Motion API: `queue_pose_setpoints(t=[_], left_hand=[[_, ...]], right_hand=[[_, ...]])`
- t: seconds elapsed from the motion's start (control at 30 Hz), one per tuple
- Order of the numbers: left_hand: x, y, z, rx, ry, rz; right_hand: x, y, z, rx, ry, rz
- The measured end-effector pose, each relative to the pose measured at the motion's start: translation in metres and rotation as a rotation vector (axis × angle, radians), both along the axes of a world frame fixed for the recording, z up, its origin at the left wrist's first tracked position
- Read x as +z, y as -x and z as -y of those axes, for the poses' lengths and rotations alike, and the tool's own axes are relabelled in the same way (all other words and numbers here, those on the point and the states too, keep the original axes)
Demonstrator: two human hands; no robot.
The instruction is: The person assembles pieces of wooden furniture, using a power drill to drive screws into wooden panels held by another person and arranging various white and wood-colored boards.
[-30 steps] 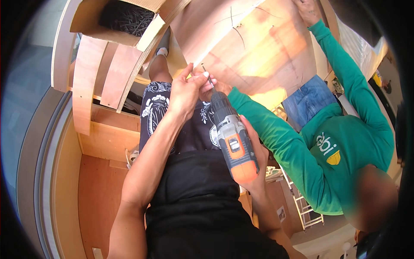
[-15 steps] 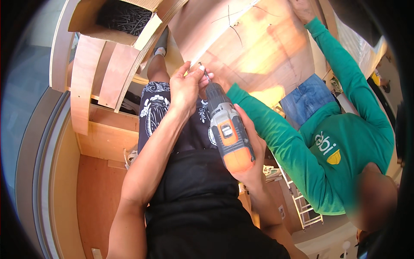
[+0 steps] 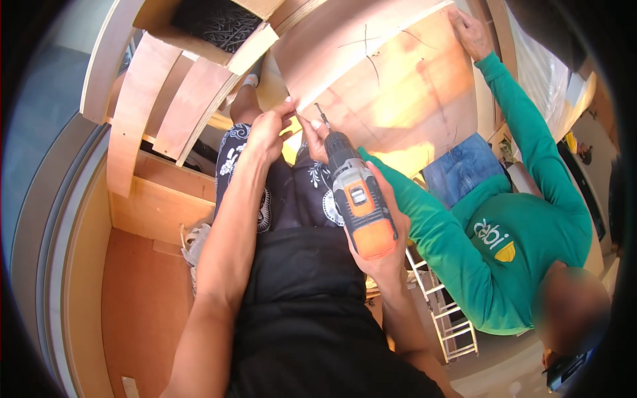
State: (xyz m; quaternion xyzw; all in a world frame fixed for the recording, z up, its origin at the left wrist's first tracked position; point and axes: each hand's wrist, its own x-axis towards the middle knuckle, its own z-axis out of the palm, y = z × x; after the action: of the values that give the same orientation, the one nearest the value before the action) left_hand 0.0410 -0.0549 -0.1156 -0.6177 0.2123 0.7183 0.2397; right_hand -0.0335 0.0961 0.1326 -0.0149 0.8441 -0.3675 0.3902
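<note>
My right hand [image 3: 388, 255] is wrapped round an orange and grey cordless drill [image 3: 360, 192]. The drill's thin bit [image 3: 322, 114] points away from me, beside the edge of a large plywood panel [image 3: 405, 89]. To the left of the bit, my left hand [image 3: 267, 136] has its thumb and index finger pinched by the panel's near edge. Whatever lies between those fingertips is too small to make out. Just behind the drill, a co-worker's hand [image 3: 318, 140] is at the panel's edge, partly hidden by the drill.
A co-worker in a green top [image 3: 511, 239] leans in from the right, their other hand [image 3: 470, 33] on the panel's far edge. At upper left, a cardboard box [image 3: 255, 53] of dark screws stands over curved plywood ribs [image 3: 142, 109]. A white ladder [image 3: 451, 325] lies lower right.
My left hand has drawn off the drill bit, a little left. The bit, between my fingers before, now shows bare. My whole view has shifted slightly.
</note>
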Motion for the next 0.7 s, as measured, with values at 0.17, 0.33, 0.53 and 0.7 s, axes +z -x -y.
queue_pose_setpoints(t=[0.17,0.33,0.53,0.7], left_hand=[[-0.002,-0.003,-0.009,0.247,-0.361,-0.127],[-0.006,-0.010,-0.009,0.279,-0.369,-0.068],[-0.003,0.000,-0.014,0.294,-0.297,-0.019],[-0.004,-0.004,-0.025,0.285,-0.233,0.014]], right_hand=[[-0.002,-0.001,-0.006,-0.007,-0.002,0.052],[-0.004,-0.002,-0.005,0.032,-0.020,0.058],[-0.007,0.001,-0.009,0.045,0.021,0.007],[-0.005,0.005,-0.010,0.123,-0.018,-0.028]])
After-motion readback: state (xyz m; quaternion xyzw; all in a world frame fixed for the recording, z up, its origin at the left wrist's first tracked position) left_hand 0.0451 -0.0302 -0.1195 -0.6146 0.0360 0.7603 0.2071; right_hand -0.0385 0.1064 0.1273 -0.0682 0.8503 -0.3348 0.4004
